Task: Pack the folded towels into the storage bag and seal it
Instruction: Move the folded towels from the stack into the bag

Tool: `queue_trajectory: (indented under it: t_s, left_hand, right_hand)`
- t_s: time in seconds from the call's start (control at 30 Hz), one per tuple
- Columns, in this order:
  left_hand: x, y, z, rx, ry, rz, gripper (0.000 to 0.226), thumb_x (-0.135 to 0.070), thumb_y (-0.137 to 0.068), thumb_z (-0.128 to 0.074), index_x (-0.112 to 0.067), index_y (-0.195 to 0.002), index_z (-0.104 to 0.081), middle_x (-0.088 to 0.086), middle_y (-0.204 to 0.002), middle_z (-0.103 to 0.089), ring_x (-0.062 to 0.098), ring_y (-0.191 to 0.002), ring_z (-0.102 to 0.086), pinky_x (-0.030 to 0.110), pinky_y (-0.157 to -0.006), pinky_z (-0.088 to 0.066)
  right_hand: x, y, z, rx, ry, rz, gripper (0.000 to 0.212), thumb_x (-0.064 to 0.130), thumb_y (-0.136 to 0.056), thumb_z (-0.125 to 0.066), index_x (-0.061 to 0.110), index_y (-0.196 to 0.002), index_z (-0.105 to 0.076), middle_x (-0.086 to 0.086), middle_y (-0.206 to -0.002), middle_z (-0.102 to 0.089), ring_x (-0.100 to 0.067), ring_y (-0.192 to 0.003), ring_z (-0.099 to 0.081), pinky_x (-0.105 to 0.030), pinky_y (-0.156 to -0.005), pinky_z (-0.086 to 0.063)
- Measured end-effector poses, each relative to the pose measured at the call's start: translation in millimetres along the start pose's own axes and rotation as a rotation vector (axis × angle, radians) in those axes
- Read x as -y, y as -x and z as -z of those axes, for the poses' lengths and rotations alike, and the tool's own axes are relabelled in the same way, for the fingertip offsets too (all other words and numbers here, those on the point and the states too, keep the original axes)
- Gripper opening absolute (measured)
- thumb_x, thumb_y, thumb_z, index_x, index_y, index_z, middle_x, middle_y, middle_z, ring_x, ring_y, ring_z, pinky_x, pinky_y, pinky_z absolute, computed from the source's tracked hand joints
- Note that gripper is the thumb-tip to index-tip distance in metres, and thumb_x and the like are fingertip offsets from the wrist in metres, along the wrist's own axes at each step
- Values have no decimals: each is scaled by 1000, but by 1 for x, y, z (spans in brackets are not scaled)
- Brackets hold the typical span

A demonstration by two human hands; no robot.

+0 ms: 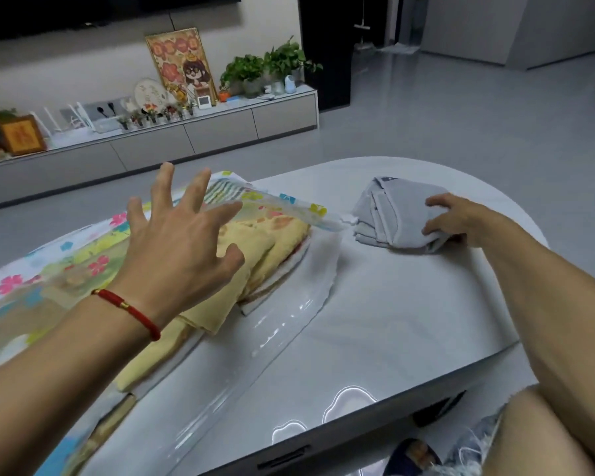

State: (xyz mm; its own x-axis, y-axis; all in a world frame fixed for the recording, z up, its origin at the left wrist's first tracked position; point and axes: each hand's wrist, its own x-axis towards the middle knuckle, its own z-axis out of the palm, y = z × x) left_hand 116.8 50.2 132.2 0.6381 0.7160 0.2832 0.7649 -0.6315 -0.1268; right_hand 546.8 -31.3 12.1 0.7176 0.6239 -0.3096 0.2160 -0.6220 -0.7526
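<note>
Flanking the storage bag: grey towels, table.

A glossy white worktop with a rounded far end carries two things. On its left lies a clear flower-printed storage bag, mouth open toward the right, yellow towels inside. At the far right sits a folded grey towel.

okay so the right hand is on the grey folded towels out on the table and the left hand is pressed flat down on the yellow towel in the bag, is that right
Not quite. In the head view the left hand is not pressed flat: it hovers above the yellow towel in the storage bag, fingers spread. The rest holds: the right hand is on the grey folded towels on the table.
</note>
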Motion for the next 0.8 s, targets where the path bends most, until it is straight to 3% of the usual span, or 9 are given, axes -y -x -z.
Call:
queue_trajectory:
  t_s: [0.1,0.2,0.27,0.33,0.43,0.53,0.6,0.7,0.8]
  left_hand:
    - [10,18,7,2,5,12,59,-59,-81,-54,-50,-138,-43,-1,-164,-13,37,-149,5,74,-110,-16]
    - [23,44,12,28,36,73,57,-59,-79,-55,-52,-135,-46,-2,-164,-13,38,-149,5,75,-108,-19]
    - [33,62,14,60,96,110,58,-56,-79,-56,-52,-136,-45,-4,-164,-12,38,-149,4,76,-106,-21]
    - [45,81,18,87,147,145,60,-54,-80,-57,-51,-138,-42,-6,-164,-13,37,-149,1,76,-106,-22]
    - [62,105,23,128,198,180,66,-52,-78,-58,-51,-141,-40,-8,-164,-13,37,-149,-5,70,-110,-22]
    - [75,124,26,195,205,210,66,-50,-79,-59,-53,-142,-37,-11,-164,-9,37,-149,-8,67,-111,-23]
    - [84,132,29,253,211,228,69,-48,-80,-60,-53,-143,-34,-13,-164,-4,36,-149,-8,66,-112,-24]
    - [99,133,38,284,239,213,74,-44,-79,-61,-43,-147,-32,-16,-164,-1,34,-150,-7,64,-114,-22]
    - [108,124,56,266,224,204,81,-36,-78,-64,-40,-150,-27,-23,-162,-1,33,-150,-6,71,-111,-21]
  right_hand:
    - [-5,26,10,237,-138,-53,56,2,-88,-74,38,-130,-67,-8,-117,-66,-25,-94,-65,-35,-68,-54]
    - [-18,57,15,370,-333,-2,33,21,-92,-74,41,-118,-76,4,-118,-78,-16,-93,-76,-28,-66,-59]
    - [-24,84,13,360,-408,20,21,36,-94,-71,39,-113,-80,19,-113,-78,-7,-93,-76,-23,-63,-59]
    - [-29,106,12,305,-350,62,17,36,-96,-70,37,-108,-82,26,-110,-77,4,-91,-72,-18,-62,-55]
    - [-34,127,17,348,-361,74,23,17,-97,-70,30,-113,-80,8,-116,-79,-7,-89,-75,-22,-63,-60]
    - [-37,160,21,444,-300,112,36,12,-97,-67,38,-120,-77,20,-121,-74,7,-87,-72,-10,-60,-56]
    - [-37,183,22,502,-282,161,38,13,-92,-71,37,-122,-76,22,-128,-71,9,-99,-71,-6,-68,-55]
    - [-32,218,19,575,-302,258,47,18,-82,-79,30,-126,-74,15,-136,-69,-7,-116,-70,-17,-80,-59]
    - [-12,258,-4,750,-323,320,57,21,-79,-87,25,-133,-70,6,-139,-68,-24,-119,-70,-29,-86,-61]
